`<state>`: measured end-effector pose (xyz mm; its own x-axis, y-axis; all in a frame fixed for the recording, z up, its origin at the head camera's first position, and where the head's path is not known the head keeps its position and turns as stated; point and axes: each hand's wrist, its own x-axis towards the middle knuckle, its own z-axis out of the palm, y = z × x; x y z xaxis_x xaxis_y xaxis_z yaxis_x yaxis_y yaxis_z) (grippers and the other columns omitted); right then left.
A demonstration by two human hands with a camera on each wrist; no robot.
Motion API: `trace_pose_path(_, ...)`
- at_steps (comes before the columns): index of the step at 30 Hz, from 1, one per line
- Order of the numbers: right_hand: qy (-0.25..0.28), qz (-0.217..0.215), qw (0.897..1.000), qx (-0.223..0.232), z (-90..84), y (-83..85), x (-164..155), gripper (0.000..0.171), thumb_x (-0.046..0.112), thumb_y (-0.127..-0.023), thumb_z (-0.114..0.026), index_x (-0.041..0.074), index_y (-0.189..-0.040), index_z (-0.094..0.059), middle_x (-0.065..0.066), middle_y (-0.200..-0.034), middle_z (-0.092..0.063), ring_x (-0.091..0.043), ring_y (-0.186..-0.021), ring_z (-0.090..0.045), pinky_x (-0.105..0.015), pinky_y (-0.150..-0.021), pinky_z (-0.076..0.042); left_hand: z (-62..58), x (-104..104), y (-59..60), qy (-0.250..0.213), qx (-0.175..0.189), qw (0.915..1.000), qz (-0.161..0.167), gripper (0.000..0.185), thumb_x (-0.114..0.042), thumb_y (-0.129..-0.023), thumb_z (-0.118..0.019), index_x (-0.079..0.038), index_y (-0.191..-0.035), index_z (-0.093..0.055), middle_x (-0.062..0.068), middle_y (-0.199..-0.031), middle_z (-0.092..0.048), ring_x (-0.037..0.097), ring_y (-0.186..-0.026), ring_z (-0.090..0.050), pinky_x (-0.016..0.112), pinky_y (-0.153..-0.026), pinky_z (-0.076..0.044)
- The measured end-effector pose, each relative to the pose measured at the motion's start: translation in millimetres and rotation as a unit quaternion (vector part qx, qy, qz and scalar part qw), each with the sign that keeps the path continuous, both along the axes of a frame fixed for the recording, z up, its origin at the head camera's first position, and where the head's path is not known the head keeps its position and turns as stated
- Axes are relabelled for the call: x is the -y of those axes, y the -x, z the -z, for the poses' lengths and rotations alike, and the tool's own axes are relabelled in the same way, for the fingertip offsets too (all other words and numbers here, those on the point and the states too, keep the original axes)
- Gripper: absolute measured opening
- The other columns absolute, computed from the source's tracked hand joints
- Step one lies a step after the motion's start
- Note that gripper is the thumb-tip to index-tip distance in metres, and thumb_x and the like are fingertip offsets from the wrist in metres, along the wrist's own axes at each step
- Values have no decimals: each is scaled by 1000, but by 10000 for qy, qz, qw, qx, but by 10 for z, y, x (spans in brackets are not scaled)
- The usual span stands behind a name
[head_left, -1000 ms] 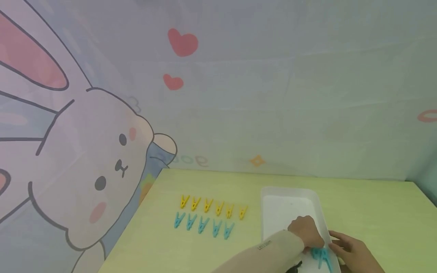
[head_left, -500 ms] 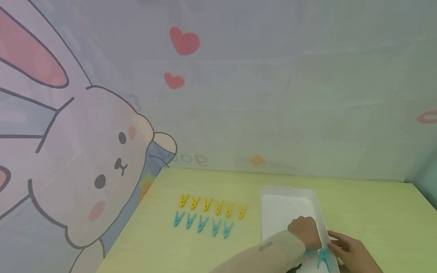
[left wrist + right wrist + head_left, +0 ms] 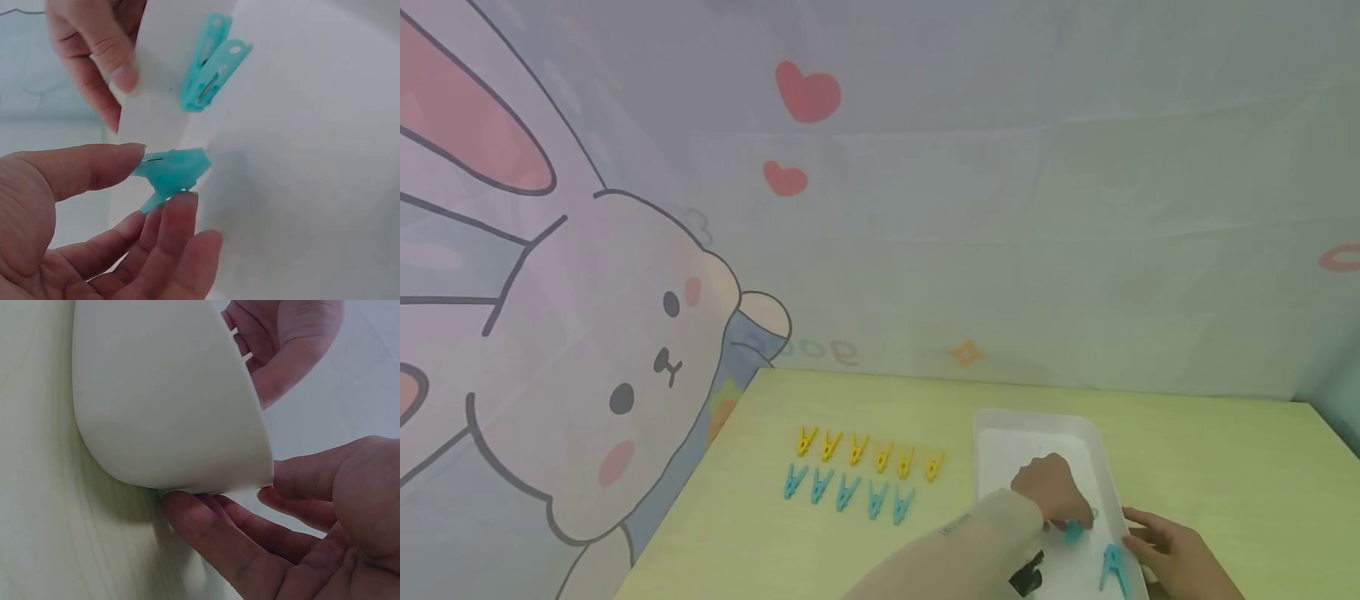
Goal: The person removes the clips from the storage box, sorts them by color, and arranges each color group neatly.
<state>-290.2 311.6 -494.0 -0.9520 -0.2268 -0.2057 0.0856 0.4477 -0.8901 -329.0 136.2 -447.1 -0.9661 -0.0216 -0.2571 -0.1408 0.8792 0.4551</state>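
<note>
My left hand [image 3: 1052,490] is over the white tray [image 3: 1032,418], pinching a blue clothespin [image 3: 175,169] between thumb and fingers. In the head view most of that clothespin is hidden under the hand. A second blue clothespin [image 3: 212,65] lies inside the tray, close to its right wall. My right hand [image 3: 1183,557] grips the tray's right edge, with the thumb at the rim and fingers along the outer wall, as the right wrist view shows.
Left of the tray, a row of yellow clothespins [image 3: 882,457] lies on the light green table [image 3: 1210,450], with a row of blue clothespins [image 3: 846,493] in front. A printed rabbit curtain [image 3: 647,350] hangs behind the table.
My left hand has lifted and moved left, bringing a blue clothespin away from the other one in the tray. My right hand stays at the tray's edge.
</note>
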Motion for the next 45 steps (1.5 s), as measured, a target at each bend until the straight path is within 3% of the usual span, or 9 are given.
trace_pose_path(10,-17,305,9995,77,44,12,19,56,12,-98,-61,-15,-141,-38,-33,-115,-62,-36,-91,-69,-45,-65,-59,-156,327,35,-1204,117,9926,-101,26,-18,-70,-88,-8,-63,-65,2,-53,-61,14,-48,-62,27,-47,-53)
trace_pose_path(21,-221,355,9990,155,29,56,-14,59,15,-98,-62,-15,-142,-37,-31,-113,-63,-35,-90,-69,-44,-66,-59,-263,736,38,-2394,68,9707,203,10,-7,-75,-83,-3,-74,-75,2,-65,-67,17,-58,-67,27,-54,-56)
trace_pose_path(32,-357,318,9987,203,23,74,-9,61,19,-97,-64,-15,-141,-38,-34,-116,-61,-38,-94,-68,-44,-66,-59,-242,1248,-33,-3010,56,9527,424,9,-9,-78,-79,-3,-85,-75,3,-80,-72,19,-66,-69,32,-65,-58)
trace_pose_path(39,-370,309,9986,194,28,92,-27,60,18,-98,-63,-15,-141,-38,-34,-115,-61,-37,-93,-68,-45,-66,-59,-202,1495,-84,-3449,49,9369,564,10,-9,-79,-77,-3,-86,-76,3,-83,-72,19,-68,-69,34,-69,-58)
trace_pose_path(45,-201,330,9989,279,33,92,-11,62,20,-97,-64,-15,-142,-37,-35,-118,-59,-38,-97,-67,-46,-68,-58,-119,1768,-156,-3487,12,9358,513,24,-13,-81,-78,0,-100,-75,7,-98,-72,19,-73,-70,38,-75,-58)
